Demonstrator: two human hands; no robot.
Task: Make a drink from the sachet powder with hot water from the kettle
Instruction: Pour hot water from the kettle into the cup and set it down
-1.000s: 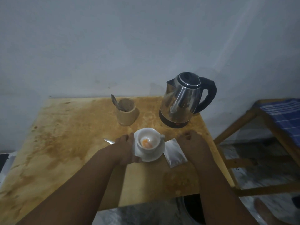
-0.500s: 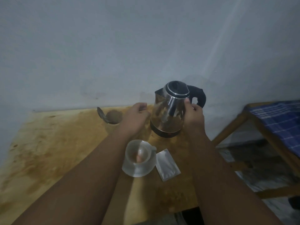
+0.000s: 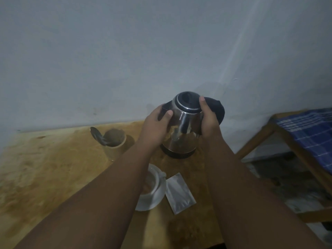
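Note:
A steel kettle (image 3: 185, 126) with a black lid and handle stands at the back of the wooden table (image 3: 45, 173). My left hand (image 3: 156, 126) grips its left side near the spout. My right hand (image 3: 208, 121) grips its right side by the handle, thumb on the lid rim. A white cup (image 3: 152, 182) on a white saucer (image 3: 154, 200) sits nearer to me, partly hidden by my left forearm; orange-brown powder shows inside. A silver sachet (image 3: 179, 193) lies flat just right of the saucer.
A tan holder (image 3: 115, 142) with a spoon (image 3: 98, 135) in it stands left of the kettle. The table's right edge runs close to the sachet. A wooden frame with blue checked cloth (image 3: 309, 133) stands to the right, over a floor.
Both hands left the cup and saucer and reached back to the kettle; now they grip it on both sides. The view has tilted upward.

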